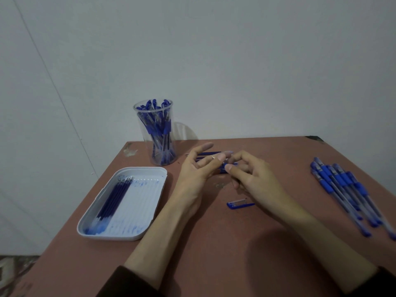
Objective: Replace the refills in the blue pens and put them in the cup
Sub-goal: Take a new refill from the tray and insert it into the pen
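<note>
- At mid-table, my left hand [194, 170] pinches the tip end of a blue pen [224, 169], its other fingers straight; my right hand [255, 179] curls round the barrel.
- Its cap [240, 204] lies just beside my right hand, so I judge the refill swap is under way.
- Next I must close the tip squarely, cap the pen, then reach to the cup [139, 125] beyond my left hand.
</note>
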`<state>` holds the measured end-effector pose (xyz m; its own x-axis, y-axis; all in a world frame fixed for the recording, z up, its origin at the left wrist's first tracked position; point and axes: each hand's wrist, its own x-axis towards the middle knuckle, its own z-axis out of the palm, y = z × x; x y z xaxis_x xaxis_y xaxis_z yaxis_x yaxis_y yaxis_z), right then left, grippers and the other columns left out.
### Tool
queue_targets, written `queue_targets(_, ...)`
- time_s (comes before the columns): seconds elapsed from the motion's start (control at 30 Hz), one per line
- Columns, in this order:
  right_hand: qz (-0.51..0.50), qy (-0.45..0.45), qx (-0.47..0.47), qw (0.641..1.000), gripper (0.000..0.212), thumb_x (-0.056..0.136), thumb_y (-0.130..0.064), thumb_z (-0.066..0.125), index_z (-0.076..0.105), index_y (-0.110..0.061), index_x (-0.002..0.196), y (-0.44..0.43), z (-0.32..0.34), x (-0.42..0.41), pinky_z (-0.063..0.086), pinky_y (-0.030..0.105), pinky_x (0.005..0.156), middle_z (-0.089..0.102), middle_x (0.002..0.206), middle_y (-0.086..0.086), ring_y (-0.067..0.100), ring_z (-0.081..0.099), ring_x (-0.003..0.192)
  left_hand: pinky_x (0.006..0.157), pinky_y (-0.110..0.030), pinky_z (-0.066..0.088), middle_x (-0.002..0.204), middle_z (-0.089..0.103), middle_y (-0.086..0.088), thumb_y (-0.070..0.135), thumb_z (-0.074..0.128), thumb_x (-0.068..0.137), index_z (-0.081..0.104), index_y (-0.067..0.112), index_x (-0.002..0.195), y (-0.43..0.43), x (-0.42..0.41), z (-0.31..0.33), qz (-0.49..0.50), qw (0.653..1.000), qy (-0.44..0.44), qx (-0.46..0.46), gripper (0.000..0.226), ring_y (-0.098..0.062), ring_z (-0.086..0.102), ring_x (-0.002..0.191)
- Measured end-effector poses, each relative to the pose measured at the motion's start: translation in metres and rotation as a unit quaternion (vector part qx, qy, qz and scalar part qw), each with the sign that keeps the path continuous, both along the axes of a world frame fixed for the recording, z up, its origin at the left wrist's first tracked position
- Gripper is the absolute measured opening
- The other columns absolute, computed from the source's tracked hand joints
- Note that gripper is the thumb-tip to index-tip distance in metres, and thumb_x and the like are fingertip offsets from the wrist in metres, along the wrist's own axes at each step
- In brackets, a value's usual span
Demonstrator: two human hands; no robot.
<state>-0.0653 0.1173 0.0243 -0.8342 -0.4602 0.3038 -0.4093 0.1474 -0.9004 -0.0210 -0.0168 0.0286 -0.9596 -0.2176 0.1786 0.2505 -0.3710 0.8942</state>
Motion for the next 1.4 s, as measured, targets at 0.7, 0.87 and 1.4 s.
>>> queue_targets(0.7,0.006,0.032,-0.015,0.999,0.009,0.092,-0.025,0.059,0.061,-0.031,0.085,0.0013,0.0051,0.0034,0.042,0.032,0.053,0.059,0.055,0.0,0.004,0.049,0.047,0.088,-0.041,0.054,0.109,0.068,-0.02,0.028,0.071,0.079,0.066,0.003,0.106,-0.0031,-0.0035,-0.0064,0.001,0.998,-0.034,-0.059,0.037,-0.032,0.066,0.094)
queue_targets(0.87,0.007,0.012,-0.037,0.999,0.007,0.093,-0.017,0.057,0.061,-0.019,0.088,0.0013,0.0072,0.0031,0.037,0.025,0.049,0.057,0.053,0.001,0.003,0.043,0.042,0.105,-0.048,0.042,0.106,0.07,-0.017,0.03,0.074,0.073,0.075,0.013,0.092,-0.0067,-0.0055,-0.0086,0.007,0.997,-0.031,-0.066,0.025,-0.034,0.063,0.106)
queue_targets(1.4,0.005,-0.007,-0.042,0.999,0.003,0.09,-0.017,0.061,0.062,-0.019,0.088,0.0029,0.008,0.0031,0.036,0.017,0.045,0.057,0.054,0.001,0.003,0.042,0.042,0.104,-0.059,0.038,0.108,0.067,-0.024,0.034,0.078,0.073,0.07,0.002,0.1,-0.0058,-0.0054,-0.0064,0.013,0.998,-0.035,-0.053,0.042,-0.048,0.057,0.109)
